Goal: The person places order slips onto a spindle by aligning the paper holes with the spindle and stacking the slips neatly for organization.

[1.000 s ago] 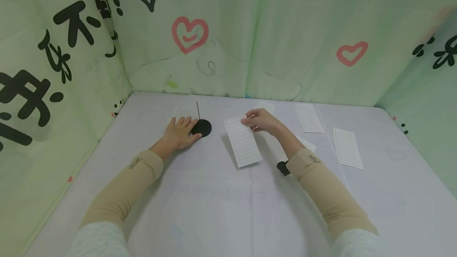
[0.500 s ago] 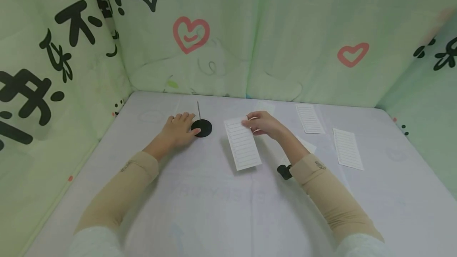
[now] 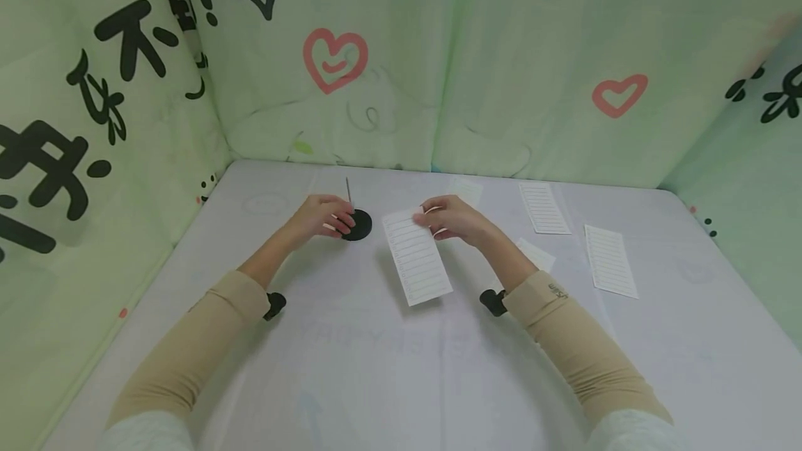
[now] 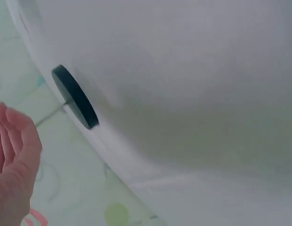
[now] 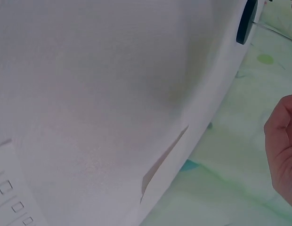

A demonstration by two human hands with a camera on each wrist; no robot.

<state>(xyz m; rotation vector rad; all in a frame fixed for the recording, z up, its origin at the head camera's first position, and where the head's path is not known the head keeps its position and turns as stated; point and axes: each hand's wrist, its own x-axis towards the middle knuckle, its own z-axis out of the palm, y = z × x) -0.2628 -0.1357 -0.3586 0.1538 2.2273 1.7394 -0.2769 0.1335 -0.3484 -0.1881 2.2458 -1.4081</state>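
My right hand (image 3: 454,218) pinches a lined paper slip (image 3: 416,259) by its upper right corner, between thumb and fingers. The slip hangs tilted above the table, casting a shadow. To its left stands a bill spike with a round black base (image 3: 359,226) and a thin upright metal rod (image 3: 349,190). My left hand (image 3: 322,216) is at the left side of this spike, fingers loosely bent and overlapping the base in the head view. The left wrist view shows the left hand (image 4: 16,160) beside the rod with nothing held, apart from the black base (image 4: 75,96).
More slips lie on the white table (image 3: 376,367) to the right: a back slip (image 3: 544,207), a right slip (image 3: 610,259) and others partly behind the right arm. Black wrist cameras sit under both cuffs. A green printed curtain (image 3: 401,89) encloses the table.
My left hand has lifted off the spike's base and turned, its spread fingers now bent inward. The right hand has brought the slip slightly left and toward me.
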